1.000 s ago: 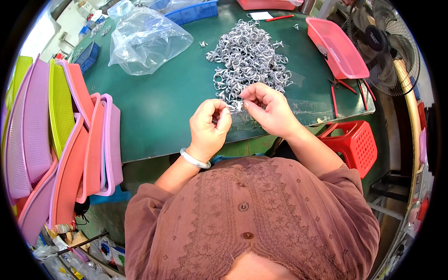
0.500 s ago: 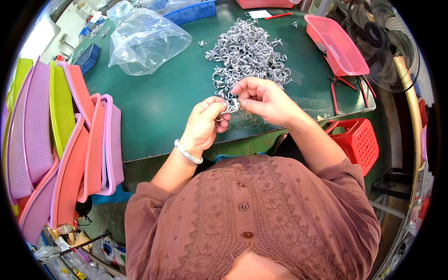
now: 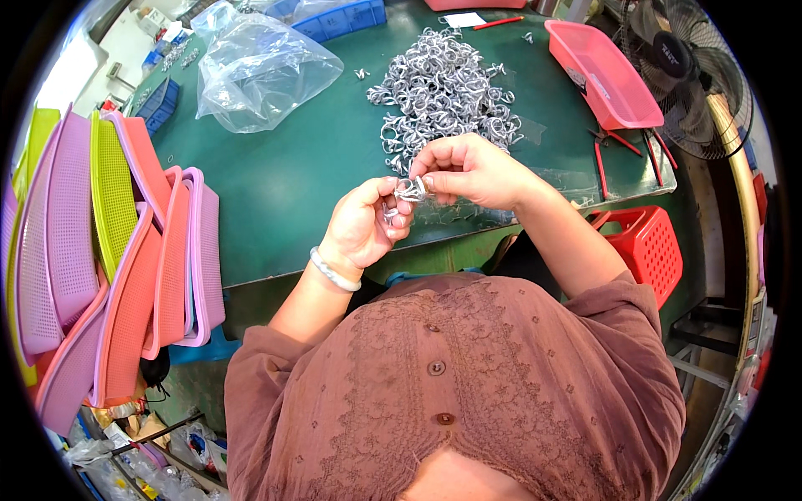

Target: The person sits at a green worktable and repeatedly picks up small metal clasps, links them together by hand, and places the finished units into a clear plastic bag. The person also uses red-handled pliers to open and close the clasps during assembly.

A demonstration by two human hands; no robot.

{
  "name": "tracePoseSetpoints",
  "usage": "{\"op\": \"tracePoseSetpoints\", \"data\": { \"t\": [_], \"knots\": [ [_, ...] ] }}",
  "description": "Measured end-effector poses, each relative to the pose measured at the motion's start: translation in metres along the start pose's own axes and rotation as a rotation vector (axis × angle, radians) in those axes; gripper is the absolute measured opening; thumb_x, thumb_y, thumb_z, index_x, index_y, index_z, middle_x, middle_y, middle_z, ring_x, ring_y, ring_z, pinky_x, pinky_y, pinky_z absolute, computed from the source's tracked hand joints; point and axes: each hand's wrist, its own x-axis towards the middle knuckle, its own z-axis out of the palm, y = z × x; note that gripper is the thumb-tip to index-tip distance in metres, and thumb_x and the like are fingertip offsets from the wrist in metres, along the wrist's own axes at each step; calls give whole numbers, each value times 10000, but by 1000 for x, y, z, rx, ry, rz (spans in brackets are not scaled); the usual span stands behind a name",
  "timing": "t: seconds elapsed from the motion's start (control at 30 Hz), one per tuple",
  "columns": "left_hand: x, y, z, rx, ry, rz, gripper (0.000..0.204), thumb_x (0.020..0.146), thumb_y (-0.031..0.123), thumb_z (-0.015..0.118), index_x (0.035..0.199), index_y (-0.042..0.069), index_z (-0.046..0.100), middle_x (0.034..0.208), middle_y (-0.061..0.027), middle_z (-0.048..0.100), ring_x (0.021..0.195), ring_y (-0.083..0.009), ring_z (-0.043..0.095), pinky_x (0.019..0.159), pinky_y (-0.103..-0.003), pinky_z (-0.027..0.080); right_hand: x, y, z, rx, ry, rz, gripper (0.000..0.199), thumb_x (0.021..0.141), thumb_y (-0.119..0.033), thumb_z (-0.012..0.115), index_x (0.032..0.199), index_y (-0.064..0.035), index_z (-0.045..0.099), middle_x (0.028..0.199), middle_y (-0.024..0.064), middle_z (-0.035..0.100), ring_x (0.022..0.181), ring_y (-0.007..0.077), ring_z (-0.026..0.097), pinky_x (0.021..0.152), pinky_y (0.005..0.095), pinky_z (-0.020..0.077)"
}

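Both hands are meeting just above the near edge of the green table (image 3: 284, 184). The left hand (image 3: 363, 230) is curling its fingers (image 3: 399, 219) around a small silver ring (image 3: 409, 189), and the right hand (image 3: 468, 171) is pinching the same ring from above between thumb and forefinger, its other fingers folded in. The ring is sitting between the two hands, lifted off the table, with another small metal piece hanging just below it at the left fingertips; whether the two are joined is too small to tell. A white bracelet (image 3: 332, 271) is circling the left wrist. Just beyond the hands, a pile (image 3: 443, 92) of the same silver rings is lying on the table. A clear bag (image 3: 259, 71) is lying to the pile's left, a pink tray (image 3: 601, 75) is sitting to its right, and pliers (image 3: 601, 154) are resting near the tray. A red basket (image 3: 639, 242) is standing below the table's right corner, and coloured trays (image 3: 100, 242) are leaning stacked at the left.
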Motion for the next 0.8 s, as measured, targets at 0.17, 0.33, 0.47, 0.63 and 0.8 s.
{"op": "tracePoseSetpoints", "data": {
  "t": [0.17,0.33,0.47,0.63,0.8],
  "knots": [
    [0,0,1,-40,-7,-19,198,867,181,441,824,11,532,669,-53,513,529,-109,428,432,-198,349,-1,5,0,97,27,8,111,815,-86,548,894,-12,573,731,6,569,618,69,512,545,206,423],
    [0,-2,0,-58,-18,-26,187,872,182,425,858,15,509,689,-55,496,544,-109,424,435,-194,351,0,5,5,231,108,45,101,802,-62,541,890,-19,566,737,12,560,606,71,513,524,207,418],
    [0,-2,1,-66,10,-20,185,874,182,419,866,17,504,699,-54,496,553,-110,427,439,-195,355,3,12,4,329,106,83,113,800,-54,542,906,-23,564,729,8,554,597,70,516,517,201,418],
    [1,-3,-2,-69,24,-21,181,873,175,424,873,17,511,709,-57,514,557,-108,434,443,-192,361,2,10,6,340,55,97,111,819,-42,535,923,-30,570,705,-8,558,586,56,510,523,187,416],
    [3,-6,-5,-72,36,-3,178,875,169,436,867,16,527,709,-66,532,552,-108,445,438,-186,363,3,10,5,124,58,64,114,834,-67,542,939,-43,577,720,-14,565,594,45,510,528,183,421]
  ]
}}
